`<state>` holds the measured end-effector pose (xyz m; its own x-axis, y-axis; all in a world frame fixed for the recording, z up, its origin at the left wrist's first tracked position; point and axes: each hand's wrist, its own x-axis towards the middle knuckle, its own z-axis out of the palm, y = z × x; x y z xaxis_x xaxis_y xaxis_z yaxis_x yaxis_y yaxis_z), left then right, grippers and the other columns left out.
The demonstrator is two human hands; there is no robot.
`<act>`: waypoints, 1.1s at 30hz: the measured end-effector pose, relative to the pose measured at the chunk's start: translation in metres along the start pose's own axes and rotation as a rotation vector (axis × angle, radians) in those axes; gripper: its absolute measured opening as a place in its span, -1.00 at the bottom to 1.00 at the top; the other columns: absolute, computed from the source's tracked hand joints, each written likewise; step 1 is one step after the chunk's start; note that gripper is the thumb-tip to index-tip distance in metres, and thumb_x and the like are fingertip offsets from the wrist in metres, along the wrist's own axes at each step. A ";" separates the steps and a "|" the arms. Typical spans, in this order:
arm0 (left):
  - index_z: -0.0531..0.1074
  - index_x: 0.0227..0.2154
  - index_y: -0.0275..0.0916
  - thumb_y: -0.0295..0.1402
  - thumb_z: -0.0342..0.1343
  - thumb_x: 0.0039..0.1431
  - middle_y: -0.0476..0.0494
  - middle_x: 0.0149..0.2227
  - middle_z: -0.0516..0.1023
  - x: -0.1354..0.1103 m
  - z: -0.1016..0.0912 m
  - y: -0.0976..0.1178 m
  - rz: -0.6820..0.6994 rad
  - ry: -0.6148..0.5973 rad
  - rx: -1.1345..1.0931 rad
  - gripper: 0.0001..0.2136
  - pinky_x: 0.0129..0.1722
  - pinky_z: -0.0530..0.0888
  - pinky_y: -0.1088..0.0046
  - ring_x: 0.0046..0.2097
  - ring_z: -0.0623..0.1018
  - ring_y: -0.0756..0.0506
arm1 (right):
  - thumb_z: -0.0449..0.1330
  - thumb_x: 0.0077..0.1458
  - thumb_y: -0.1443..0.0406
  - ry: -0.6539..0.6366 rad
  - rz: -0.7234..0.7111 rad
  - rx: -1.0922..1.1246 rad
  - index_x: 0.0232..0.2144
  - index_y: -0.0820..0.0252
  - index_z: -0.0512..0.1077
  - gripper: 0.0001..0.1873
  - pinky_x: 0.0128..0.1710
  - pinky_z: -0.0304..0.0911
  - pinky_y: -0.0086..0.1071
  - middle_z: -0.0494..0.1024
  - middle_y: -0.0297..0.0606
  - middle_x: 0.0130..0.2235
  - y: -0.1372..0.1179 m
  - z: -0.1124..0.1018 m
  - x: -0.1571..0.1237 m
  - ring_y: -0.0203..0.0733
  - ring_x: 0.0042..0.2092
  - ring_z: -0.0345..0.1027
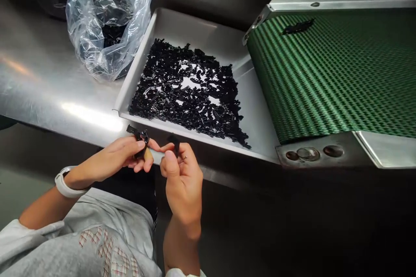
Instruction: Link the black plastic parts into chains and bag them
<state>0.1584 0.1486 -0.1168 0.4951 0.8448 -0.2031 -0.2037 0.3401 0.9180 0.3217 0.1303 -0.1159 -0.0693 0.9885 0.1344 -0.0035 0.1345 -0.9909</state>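
My left hand (125,151) is closed on a small black plastic part (141,139), pinched between thumb and fingers in front of the tray's near edge. Beside it, my right hand (182,177) pinches another small black piece (174,142) between thumb and forefinger. The fingertips of both hands are close together, and the two pieces are apart. Just beyond the hands stands a white tray (260,117) with many loose black plastic parts (191,95) spread over its floor. The exact shape of the held pieces is partly hidden by my fingers.
A clear plastic bag (139,4) with black parts inside stands open behind the tray's left side. To the right, a green conveyor belt (331,78) with metal side rails carries one black part (298,27). A shiny metal table (42,69) extends left.
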 end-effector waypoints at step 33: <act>0.44 -0.25 -0.26 -0.24 0.14 0.31 0.00 -0.44 0.48 -0.012 -0.013 0.003 -0.041 -0.133 0.286 -0.83 -0.42 0.34 0.54 -0.42 0.44 0.02 | 0.30 0.04 0.37 0.032 -0.008 0.113 -0.53 0.10 0.14 -0.64 -0.47 0.22 -0.48 0.46 -0.41 -0.39 0.007 0.010 0.007 -0.40 -0.47 0.21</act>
<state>0.1407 0.1451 -0.1157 0.6081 0.7648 -0.2130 0.0550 0.2271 0.9723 0.3115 0.1375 -0.1217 -0.0369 0.9893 0.1410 -0.1160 0.1359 -0.9839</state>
